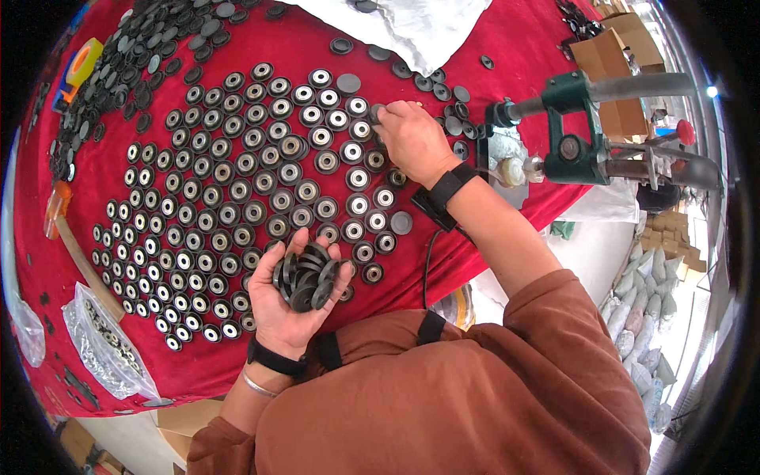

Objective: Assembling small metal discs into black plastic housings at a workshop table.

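My left hand (277, 317), palm up and fingers curled, cups a pile of black round caps (305, 277) over the near edge of the laid-out wheels. Several small black wheels (212, 194) with shiny metal bearing centres stand flat in rows across the red cloth (443, 269). At the right side of the rows, my right hand (416, 138) pinches a dark grey cap (375, 113) by its edge, over or against a wheel that my fingers partly hide. A flat grey disc (348, 83) lies beyond that hand, and another grey disc (401, 222) lies nearer me.
Loose black caps (158, 47) heap up at the far left. A green hand press (571, 119) stands at the right, close to my right forearm. A clear bag of small metal parts (107, 340) lies at the near left, beside a wooden strip (83, 257). White sheeting (404, 28) covers the far edge.
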Demonstrator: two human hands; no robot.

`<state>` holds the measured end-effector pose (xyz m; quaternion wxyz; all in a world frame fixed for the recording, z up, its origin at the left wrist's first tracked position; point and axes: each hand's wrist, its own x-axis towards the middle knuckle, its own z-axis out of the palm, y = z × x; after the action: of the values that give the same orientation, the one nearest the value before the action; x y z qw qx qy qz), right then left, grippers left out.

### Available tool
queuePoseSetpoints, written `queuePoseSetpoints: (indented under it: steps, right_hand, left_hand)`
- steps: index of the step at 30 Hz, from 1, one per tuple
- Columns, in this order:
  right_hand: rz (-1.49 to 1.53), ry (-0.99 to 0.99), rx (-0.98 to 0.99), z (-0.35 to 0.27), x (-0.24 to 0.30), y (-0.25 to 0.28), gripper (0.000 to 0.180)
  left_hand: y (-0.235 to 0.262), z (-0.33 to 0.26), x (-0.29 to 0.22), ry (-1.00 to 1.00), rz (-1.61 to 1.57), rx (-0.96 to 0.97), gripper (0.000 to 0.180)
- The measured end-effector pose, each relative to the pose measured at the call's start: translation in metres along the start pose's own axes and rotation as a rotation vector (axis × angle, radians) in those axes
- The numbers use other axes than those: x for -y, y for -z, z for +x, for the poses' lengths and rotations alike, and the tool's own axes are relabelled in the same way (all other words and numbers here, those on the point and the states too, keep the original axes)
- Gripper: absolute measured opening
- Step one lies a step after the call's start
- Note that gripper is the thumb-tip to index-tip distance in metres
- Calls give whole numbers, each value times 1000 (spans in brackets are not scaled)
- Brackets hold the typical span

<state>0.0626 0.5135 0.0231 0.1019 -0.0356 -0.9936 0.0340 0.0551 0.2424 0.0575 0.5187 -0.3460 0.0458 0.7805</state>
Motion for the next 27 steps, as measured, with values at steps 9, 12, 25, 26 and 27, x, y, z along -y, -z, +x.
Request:
queuePoseSetpoints:
  steps: [9, 12, 25, 26, 27]
  right_hand:
    - [367, -330, -155, 5, -16, -2, 13]
    - [411, -356, -159, 4, -15, -1, 14]
    - [281, -207, -181, 4, -12, 0, 15]
    - [269, -194, -196, 3, -12, -1, 15]
    - [269, -193, -196, 2, -12, -2, 15]
  left_hand:
    - [-2, 2, -9, -24, -40, -18, 26]
    - [-1, 3, -11, 0, -76, 16, 29]
    - [-6, 4, -11, -33, -45, -26, 27]
    - [-7, 3, -10, -46, -42, -53, 26]
    - [-7, 3, -10, -47, -42, -53, 26]
